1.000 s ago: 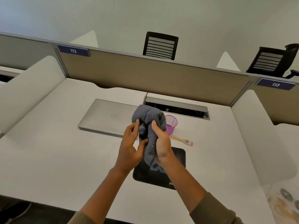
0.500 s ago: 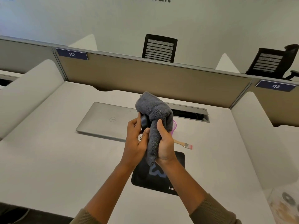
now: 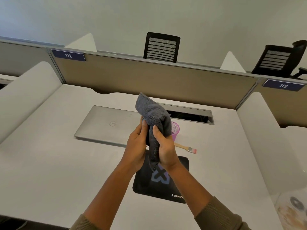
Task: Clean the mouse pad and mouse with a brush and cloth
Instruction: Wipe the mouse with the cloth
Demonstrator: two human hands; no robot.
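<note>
Bare desk (image 3: 49, 163) is stretching wide to the left of the mouse pad (image 3: 176, 185), which is lying near the front edge; a brush (image 3: 186, 147) and purple cup (image 3: 175, 128) are sitting just behind it, beside a closed laptop (image 3: 106, 123). Both hands are hovering above the pad: the right hand (image 3: 166, 150) is gripping the grey cloth (image 3: 154, 117), the left hand (image 3: 136, 146) is curling against it. The mouse is hiding inside the cloth, unseen.
</note>
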